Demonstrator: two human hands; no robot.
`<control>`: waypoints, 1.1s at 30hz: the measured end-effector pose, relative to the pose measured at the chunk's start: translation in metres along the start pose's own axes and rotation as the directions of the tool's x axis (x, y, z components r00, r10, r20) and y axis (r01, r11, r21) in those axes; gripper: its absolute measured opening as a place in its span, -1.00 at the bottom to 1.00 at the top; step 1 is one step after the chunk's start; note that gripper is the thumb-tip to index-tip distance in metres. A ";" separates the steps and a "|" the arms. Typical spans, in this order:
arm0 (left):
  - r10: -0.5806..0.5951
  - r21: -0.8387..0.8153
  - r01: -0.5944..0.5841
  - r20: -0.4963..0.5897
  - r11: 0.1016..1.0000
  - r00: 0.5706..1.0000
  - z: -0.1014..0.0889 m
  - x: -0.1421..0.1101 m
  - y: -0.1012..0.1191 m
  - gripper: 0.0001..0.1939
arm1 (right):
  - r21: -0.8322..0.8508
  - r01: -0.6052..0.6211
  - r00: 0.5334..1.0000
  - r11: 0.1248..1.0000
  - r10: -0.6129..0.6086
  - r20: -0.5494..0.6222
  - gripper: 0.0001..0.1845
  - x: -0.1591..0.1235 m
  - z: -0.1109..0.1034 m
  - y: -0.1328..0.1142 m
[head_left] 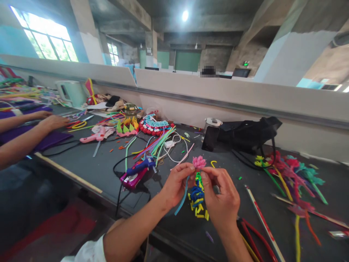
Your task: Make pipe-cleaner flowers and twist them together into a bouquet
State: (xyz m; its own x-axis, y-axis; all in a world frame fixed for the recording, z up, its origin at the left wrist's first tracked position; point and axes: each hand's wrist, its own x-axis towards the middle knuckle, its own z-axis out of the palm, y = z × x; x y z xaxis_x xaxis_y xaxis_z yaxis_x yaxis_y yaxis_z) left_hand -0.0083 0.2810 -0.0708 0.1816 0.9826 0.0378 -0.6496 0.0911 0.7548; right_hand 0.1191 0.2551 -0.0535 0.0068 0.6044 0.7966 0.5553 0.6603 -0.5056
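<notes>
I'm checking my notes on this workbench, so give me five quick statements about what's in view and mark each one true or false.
1. The left hand and right hand have their fingers at the base of the pink craft flower. True.
2. The blue glue gun is in the right hand. False: the blue glue gun lies apart from both hands.
3. A blue strip hangs down beside the left hand. True.
4. A co-worker's hand shows on the picture's right side. False: the co-worker's hand is on the left side.
5. The black smartphone is near the black bag. True.
</notes>
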 end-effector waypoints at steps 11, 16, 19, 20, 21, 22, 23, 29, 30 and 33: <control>0.225 0.210 -0.207 -0.064 0.955 0.972 0.005 -0.004 -0.005 -0.82 | -0.060 0.022 0.999 0.998 -0.024 -0.046 -0.93 0.000 0.002 -0.001; 0.303 0.293 -0.270 -0.073 0.917 0.950 0.007 -0.007 -0.007 -0.83 | -0.094 0.026 0.996 0.995 -0.034 -0.080 -0.97 0.000 0.001 -0.002; 0.311 0.317 -0.277 -0.061 0.907 0.948 0.008 -0.008 -0.007 -0.84 | -0.112 0.034 0.995 0.993 -0.044 -0.091 -0.97 0.000 0.000 -0.003; 0.305 0.324 -0.271 -0.057 0.906 0.951 0.008 -0.009 -0.007 -0.84 | -0.111 0.031 0.995 0.993 -0.041 -0.088 -0.96 0.000 0.000 -0.003; 0.297 0.328 -0.264 -0.056 0.907 0.953 0.007 -0.009 -0.007 -0.84 | -0.105 0.029 0.996 0.994 -0.038 -0.079 -0.94 0.000 0.000 -0.003; 0.292 0.328 -0.258 -0.058 0.909 0.955 0.007 -0.009 -0.007 -0.84 | -0.098 0.029 0.997 0.995 -0.036 -0.066 -0.92 0.000 0.000 -0.003; 0.288 0.326 -0.254 -0.061 0.910 0.956 0.007 -0.009 -0.008 -0.84 | -0.089 0.033 0.998 0.996 -0.037 -0.049 -0.91 0.001 -0.001 -0.003; 0.282 0.330 -0.252 -0.048 0.910 0.958 0.008 -0.008 -0.009 -0.84 | -0.063 0.040 0.999 0.997 -0.038 0.025 -0.87 0.003 -0.006 0.000; 0.279 0.329 -0.248 -0.052 0.911 0.959 0.008 -0.008 -0.009 -0.83 | -0.063 0.035 0.999 0.997 -0.033 0.033 -0.87 0.003 -0.006 0.000; 0.270 0.321 -0.237 -0.064 0.917 0.961 0.008 -0.007 -0.010 -0.83 | -0.052 0.029 0.998 0.998 -0.026 0.055 -0.86 0.003 -0.007 0.002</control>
State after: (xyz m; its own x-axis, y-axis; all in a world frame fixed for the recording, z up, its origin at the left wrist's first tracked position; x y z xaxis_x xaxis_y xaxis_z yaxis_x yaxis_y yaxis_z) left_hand 0.0027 0.2720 -0.0737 -0.0482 0.9789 0.1984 -0.4021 -0.2008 0.8933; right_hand 0.1259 0.2553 -0.0495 -0.0534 0.6106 0.7901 0.5979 0.6533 -0.4644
